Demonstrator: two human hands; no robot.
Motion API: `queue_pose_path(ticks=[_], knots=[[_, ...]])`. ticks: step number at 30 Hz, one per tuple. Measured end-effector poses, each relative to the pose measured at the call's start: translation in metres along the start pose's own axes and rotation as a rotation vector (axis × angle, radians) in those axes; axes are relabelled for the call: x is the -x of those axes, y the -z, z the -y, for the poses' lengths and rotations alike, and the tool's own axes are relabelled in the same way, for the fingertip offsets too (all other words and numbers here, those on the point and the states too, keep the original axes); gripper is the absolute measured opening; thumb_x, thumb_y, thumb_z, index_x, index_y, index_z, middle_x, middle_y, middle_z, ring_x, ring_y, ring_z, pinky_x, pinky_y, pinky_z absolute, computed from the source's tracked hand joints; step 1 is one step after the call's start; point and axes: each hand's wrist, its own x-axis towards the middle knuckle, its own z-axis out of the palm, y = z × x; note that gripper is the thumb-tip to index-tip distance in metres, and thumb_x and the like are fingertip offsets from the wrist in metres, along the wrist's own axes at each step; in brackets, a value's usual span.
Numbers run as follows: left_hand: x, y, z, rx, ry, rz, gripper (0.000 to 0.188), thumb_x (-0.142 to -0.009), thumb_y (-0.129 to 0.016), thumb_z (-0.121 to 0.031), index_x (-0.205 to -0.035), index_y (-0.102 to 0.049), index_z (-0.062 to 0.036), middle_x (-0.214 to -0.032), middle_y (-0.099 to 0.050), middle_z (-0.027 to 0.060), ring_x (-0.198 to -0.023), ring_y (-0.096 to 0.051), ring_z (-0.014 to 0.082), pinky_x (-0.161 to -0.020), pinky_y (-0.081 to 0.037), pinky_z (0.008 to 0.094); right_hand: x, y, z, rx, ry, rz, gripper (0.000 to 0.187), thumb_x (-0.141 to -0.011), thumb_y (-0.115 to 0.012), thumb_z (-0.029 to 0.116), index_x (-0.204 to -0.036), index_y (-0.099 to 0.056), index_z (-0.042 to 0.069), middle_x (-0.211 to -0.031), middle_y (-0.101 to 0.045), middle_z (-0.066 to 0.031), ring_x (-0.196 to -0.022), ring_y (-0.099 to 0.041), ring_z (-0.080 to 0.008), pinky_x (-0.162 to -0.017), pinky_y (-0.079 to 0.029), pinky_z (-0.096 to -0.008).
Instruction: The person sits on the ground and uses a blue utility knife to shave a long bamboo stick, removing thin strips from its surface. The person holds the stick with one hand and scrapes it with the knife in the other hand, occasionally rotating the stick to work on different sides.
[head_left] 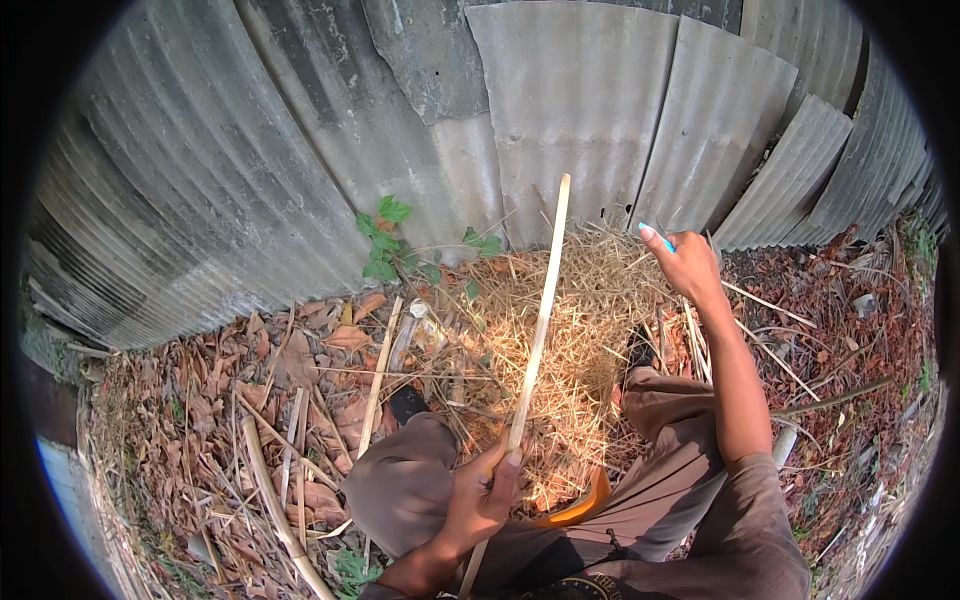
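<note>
My left hand (484, 497) is closed around the lower part of a long, pale strip (541, 325) that looks like split bamboo. The strip slants up and away from my lap, and its narrow far end stands in front of the metal fence. Off to the right, my right hand (690, 265) is held out, apart from the strip. Its fingers are closed around a small blue object (668, 244); only a bit of blue shows beside the thumb, so its kind is hidden. A curved orange object (580, 503) lies between my legs.
Grey corrugated metal sheets (580, 110) stand as a fence ahead. Pale shavings (575, 375) are heaped between my feet. Dry leaves (290, 370) cover the ground, with a thick bamboo stick (275, 500) at the left. A green plant (383, 240) grows against the fence.
</note>
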Motion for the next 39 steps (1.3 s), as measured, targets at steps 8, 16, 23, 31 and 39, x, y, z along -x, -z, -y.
queue_pose_path(ticks=[8,16,23,31,39], knots=[[-0.010,-0.001,-0.009,0.024,-0.078,-0.151,0.037,-0.099,-0.046,-0.019,-0.128,-0.051,0.0020,-0.062,-0.043,-0.0071,-0.051,-0.038,0.0005,-0.046,-0.031,0.0182,0.118,-0.041,0.088,-0.067,0.833,0.162,0.069,-0.066,-0.062,0.075,-0.048,-0.057,0.009,-0.040,-0.049,-0.0064,-0.037,-0.052,-0.0241,-0.040,-0.041,-0.0359],[-0.012,-0.002,0.000,-0.123,-0.140,-0.152,0.037,-0.097,-0.047,-0.016,-0.129,-0.050,0.0037,-0.058,-0.043,-0.0046,-0.050,-0.039,0.0029,-0.046,-0.033,0.0208,0.108,-0.060,0.084,-0.023,0.937,0.105,0.071,-0.067,-0.057,0.078,-0.051,-0.059,0.009,-0.042,-0.050,-0.0086,-0.039,-0.054,-0.0253,-0.044,-0.043,-0.0395],[0.005,0.007,0.014,-0.323,-0.135,-0.019,0.028,-0.095,-0.049,-0.014,-0.118,-0.055,0.0022,-0.062,-0.045,0.0047,-0.056,-0.043,0.0065,-0.050,-0.038,0.0271,0.052,-0.053,0.065,0.031,0.453,0.095,0.085,-0.073,-0.042,0.083,-0.055,-0.064,0.004,-0.044,-0.052,-0.0150,-0.046,-0.059,-0.0304,-0.047,-0.047,-0.0422],[-0.006,0.007,0.016,-0.258,-0.219,-0.222,0.029,-0.096,-0.049,-0.013,-0.117,-0.055,0.0051,-0.061,-0.044,0.0006,-0.058,-0.045,0.0057,-0.052,-0.039,0.0228,0.120,-0.070,0.091,0.027,0.846,0.230,0.074,-0.059,-0.056,0.084,-0.053,-0.060,0.011,-0.045,-0.053,-0.0080,-0.045,-0.059,-0.0280,-0.048,-0.048,-0.0388],[0.003,0.000,0.012,-0.295,-0.164,-0.064,0.032,-0.095,-0.052,-0.012,-0.121,-0.053,0.0066,-0.060,-0.049,0.0051,-0.053,-0.049,0.0077,-0.049,-0.041,0.0249,0.062,-0.075,0.072,-0.031,0.478,0.204,0.079,-0.071,-0.049,0.081,-0.058,-0.064,0.004,-0.046,-0.054,-0.0148,-0.049,-0.060,-0.0331,-0.051,-0.048,-0.0433]])
